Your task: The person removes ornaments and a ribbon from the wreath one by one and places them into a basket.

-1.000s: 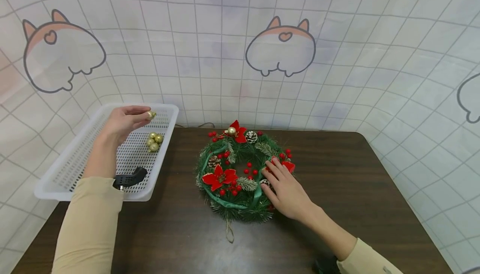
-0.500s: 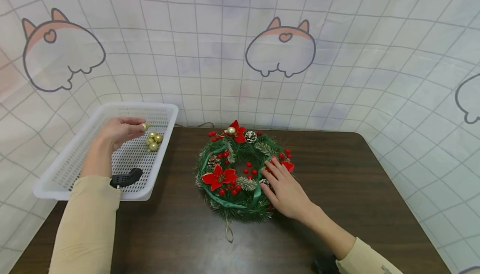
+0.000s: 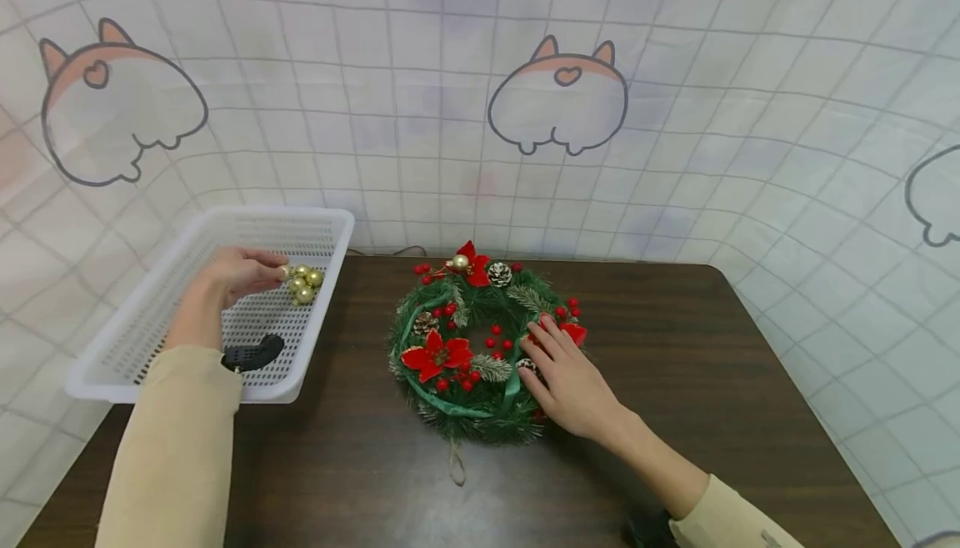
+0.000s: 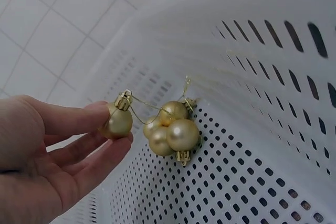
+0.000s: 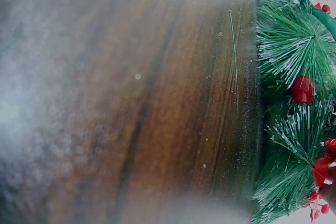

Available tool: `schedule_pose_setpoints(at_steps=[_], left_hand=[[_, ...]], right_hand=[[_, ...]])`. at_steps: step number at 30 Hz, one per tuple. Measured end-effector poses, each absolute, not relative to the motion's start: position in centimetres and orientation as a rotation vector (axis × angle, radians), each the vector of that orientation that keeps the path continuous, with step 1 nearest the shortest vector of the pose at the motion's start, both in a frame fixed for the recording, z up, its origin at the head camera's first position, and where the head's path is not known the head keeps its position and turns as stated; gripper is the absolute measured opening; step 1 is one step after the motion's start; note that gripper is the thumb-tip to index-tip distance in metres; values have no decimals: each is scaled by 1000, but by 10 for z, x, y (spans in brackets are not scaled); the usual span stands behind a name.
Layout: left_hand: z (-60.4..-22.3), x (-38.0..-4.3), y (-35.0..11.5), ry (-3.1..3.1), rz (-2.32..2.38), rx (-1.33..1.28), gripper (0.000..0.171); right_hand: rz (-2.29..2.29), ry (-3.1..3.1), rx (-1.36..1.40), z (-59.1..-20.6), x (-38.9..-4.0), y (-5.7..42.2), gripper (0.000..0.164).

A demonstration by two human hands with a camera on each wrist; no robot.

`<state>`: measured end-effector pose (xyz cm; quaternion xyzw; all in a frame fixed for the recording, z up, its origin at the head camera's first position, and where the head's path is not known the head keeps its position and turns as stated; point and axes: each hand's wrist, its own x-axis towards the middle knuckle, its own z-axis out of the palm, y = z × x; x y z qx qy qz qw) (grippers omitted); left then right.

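Note:
My left hand (image 3: 238,275) is inside the white basket (image 3: 313,348) and pinches one gold ball ornament (image 4: 118,122) between thumb and fingers. From its cap a thin gold string runs toward a cluster of several gold ball ornaments (image 4: 181,134) on the basket floor. In the head view the held ball is right beside that cluster. My right hand (image 3: 573,385) rests with spread fingers on the right side of a green Christmas wreath (image 3: 487,414). The wreath carries red poinsettias (image 3: 436,355), red berries, pinecones (image 3: 499,274), a green ribbon and one gold ball (image 3: 460,263) at the top.
The basket stands at the left of the dark wooden table (image 3: 345,465), against the patterned wall cloth (image 3: 420,114). A black wrist device (image 3: 255,354) sits at my left wrist. A twine loop (image 3: 457,466) sticks out from the wreath's front.
My left hand has come down into the basket with the pinched gold ball, bringing it next to the cluster. My right hand has stayed on the wreath.

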<state>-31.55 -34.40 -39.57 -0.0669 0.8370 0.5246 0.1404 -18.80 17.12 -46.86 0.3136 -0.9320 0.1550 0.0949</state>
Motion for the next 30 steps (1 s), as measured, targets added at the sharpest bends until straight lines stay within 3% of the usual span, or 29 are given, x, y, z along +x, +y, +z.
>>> schedule_pose_setpoints(at_steps=[30], left_hand=[[-415,-320,-351,2331,1437,-314,46]], right_hand=[[449,-2752,931,-469,-188,172,51]])
